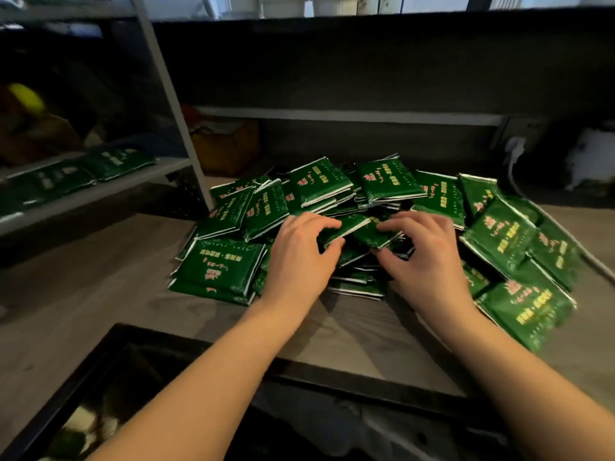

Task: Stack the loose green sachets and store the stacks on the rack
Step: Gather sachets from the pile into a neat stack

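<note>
We see the left hand (301, 251) pinching one green sachet (346, 227) and the right hand (424, 252) gripping another sachet (372, 235), both over the loose pile (382, 191) on the table (100, 294) (more sachets (66, 176) lie on the rack (100, 191))

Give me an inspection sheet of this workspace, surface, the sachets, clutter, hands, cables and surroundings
Surface: grey wood-grain table, with a dark frame at its near edge.
Job's things: loose green sachets heaped mid-table; stacked sachets already on the rack shelf at left.
Clutter: orange box behind the heap; blurred.
Hands: left hand pinches a sachet; right hand pinches another.
Cables: white cable hanging from a wall plug at right.
Surroundings: dark wall panel, window above.
</note>
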`<state>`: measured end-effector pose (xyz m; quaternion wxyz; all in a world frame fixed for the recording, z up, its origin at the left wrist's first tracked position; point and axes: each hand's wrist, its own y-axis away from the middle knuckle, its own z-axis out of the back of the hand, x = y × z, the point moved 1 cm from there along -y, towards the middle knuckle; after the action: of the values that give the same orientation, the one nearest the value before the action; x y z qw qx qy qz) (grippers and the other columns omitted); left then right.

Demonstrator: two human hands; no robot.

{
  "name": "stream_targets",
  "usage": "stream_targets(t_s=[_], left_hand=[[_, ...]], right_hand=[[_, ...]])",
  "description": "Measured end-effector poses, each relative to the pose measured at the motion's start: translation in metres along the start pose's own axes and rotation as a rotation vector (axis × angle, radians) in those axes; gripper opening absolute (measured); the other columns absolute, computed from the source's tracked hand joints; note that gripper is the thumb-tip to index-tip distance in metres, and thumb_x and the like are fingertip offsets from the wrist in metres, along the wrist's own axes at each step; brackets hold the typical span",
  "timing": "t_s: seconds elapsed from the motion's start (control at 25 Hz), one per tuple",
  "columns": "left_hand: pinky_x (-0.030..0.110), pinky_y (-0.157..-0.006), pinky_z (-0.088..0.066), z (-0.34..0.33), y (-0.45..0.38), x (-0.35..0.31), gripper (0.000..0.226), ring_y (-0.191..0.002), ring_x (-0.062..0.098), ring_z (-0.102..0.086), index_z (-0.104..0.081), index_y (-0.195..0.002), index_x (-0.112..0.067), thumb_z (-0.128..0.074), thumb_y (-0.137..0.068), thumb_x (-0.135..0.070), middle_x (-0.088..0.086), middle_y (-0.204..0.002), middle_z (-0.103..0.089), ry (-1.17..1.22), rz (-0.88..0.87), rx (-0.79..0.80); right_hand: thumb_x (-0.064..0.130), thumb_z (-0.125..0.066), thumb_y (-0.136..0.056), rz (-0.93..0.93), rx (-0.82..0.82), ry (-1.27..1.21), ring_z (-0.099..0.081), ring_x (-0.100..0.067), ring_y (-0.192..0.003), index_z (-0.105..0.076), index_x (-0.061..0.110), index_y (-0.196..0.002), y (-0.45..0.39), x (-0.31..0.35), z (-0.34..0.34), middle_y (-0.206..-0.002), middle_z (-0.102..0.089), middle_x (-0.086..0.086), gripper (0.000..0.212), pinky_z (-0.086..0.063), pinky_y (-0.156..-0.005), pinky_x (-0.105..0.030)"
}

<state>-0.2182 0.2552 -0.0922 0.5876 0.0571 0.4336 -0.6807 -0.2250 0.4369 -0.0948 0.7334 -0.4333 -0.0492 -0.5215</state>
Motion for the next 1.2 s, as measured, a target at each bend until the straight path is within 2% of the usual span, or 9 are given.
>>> stream_targets(t_s=[0.12,0.24,0.4,0.6,0.72,0.84,1.0,1.12,1.2], left_hand=[[0.022,-0.094,-0.043,0.004,0.005,-0.004,0.018,-0.104,0.011,-0.059,-0.073,-0.110,-0.017,-0.068,-0.093,-0.020,-0.005,-0.109,-0.069,0.028,-0.023,-0.060],[0.014,-0.075,-0.040,0.016,0.006,-0.013,0.016,-0.083,0.008,-0.054,-0.070,-0.111,-0.016,-0.062,-0.097,-0.018,-0.005,-0.105,-0.068,0.080,-0.003,-0.116],[0.011,-0.060,-0.041,0.033,0.016,-0.023,0.012,-0.068,0.003,-0.057,-0.067,-0.108,-0.019,-0.059,-0.099,-0.019,-0.009,-0.091,-0.066,0.241,0.008,-0.159],[0.025,-0.074,-0.056,0.052,0.035,-0.020,0.003,-0.080,0.013,-0.073,-0.061,-0.101,-0.020,-0.058,-0.099,-0.018,0.003,-0.102,-0.067,0.783,0.353,-0.302],[0.034,-0.076,-0.056,0.055,0.043,0.000,0.008,-0.071,0.011,-0.073,-0.061,-0.104,-0.017,-0.063,-0.096,-0.014,0.007,-0.099,-0.070,0.977,0.547,-0.296],[0.029,-0.075,-0.054,0.059,0.048,0.019,0.022,-0.075,0.013,-0.071,-0.066,-0.106,-0.011,-0.072,-0.087,-0.003,0.004,-0.092,-0.075,1.015,0.575,-0.252],[0.031,-0.078,-0.055,0.062,0.049,0.025,0.011,-0.086,0.016,-0.072,-0.072,-0.100,-0.016,-0.072,-0.089,-0.019,0.002,-0.095,-0.077,1.031,0.586,-0.127],[0.038,-0.102,-0.050,0.060,0.044,0.019,0.047,-0.116,0.014,-0.064,-0.064,-0.127,-0.013,-0.067,-0.091,-0.044,0.002,-0.125,-0.070,0.791,0.467,-0.040],[0.029,-0.111,-0.038,0.058,0.040,0.010,0.059,-0.129,0.006,-0.048,-0.044,-0.148,-0.012,-0.057,-0.098,-0.042,-0.001,-0.147,-0.051,0.632,0.396,0.071]], right_hand=[[0.006,-0.073,-0.083,0.034,-0.045,0.022,-0.045,-0.027,-0.112,-0.073,0.013,-0.106,0.003,0.004,0.004,-0.111,-0.067,-0.004,0.024,-0.033,-0.095,-0.028],[0.002,-0.071,-0.084,0.084,-0.077,-0.001,-0.049,-0.028,-0.112,-0.073,0.011,-0.104,0.003,0.011,0.013,-0.108,-0.067,-0.003,0.021,-0.043,-0.096,-0.040],[0.007,-0.067,-0.091,0.042,-0.164,-0.176,-0.056,-0.016,-0.104,-0.066,0.018,-0.105,0.012,0.026,0.028,-0.101,-0.062,0.010,0.017,-0.047,-0.089,-0.030],[0.015,-0.061,-0.097,-0.177,-0.306,-0.549,-0.057,0.007,-0.086,-0.056,0.033,-0.099,0.029,0.045,0.028,-0.094,-0.061,0.014,0.019,-0.043,-0.076,-0.010],[0.012,-0.062,-0.097,-0.271,-0.353,-0.755,-0.062,-0.004,-0.088,-0.059,0.030,-0.099,0.035,0.044,0.015,-0.097,-0.066,0.003,0.018,-0.051,-0.078,-0.022],[0.008,-0.065,-0.093,-0.352,-0.265,-0.811,-0.065,-0.015,-0.084,-0.065,0.022,-0.098,0.039,0.040,0.004,-0.095,-0.070,-0.001,0.015,-0.055,-0.071,-0.028],[0.000,-0.064,-0.091,-0.416,-0.151,-0.940,-0.062,-0.017,-0.071,-0.069,0.013,-0.097,0.041,0.035,0.003,-0.089,-0.070,-0.007,0.016,-0.051,-0.053,-0.020],[-0.001,-0.060,-0.094,-0.413,-0.128,-0.987,-0.063,-0.018,-0.071,-0.068,0.011,-0.103,0.042,0.032,0.002,-0.094,-0.069,-0.007,0.017,-0.050,-0.045,-0.022],[-0.002,-0.058,-0.094,-0.401,-0.099,-0.979,-0.067,-0.015,-0.076,-0.067,0.012,-0.108,0.043,0.031,0.001,-0.098,-0.071,-0.003,0.022,-0.054,-0.050,-0.024]])
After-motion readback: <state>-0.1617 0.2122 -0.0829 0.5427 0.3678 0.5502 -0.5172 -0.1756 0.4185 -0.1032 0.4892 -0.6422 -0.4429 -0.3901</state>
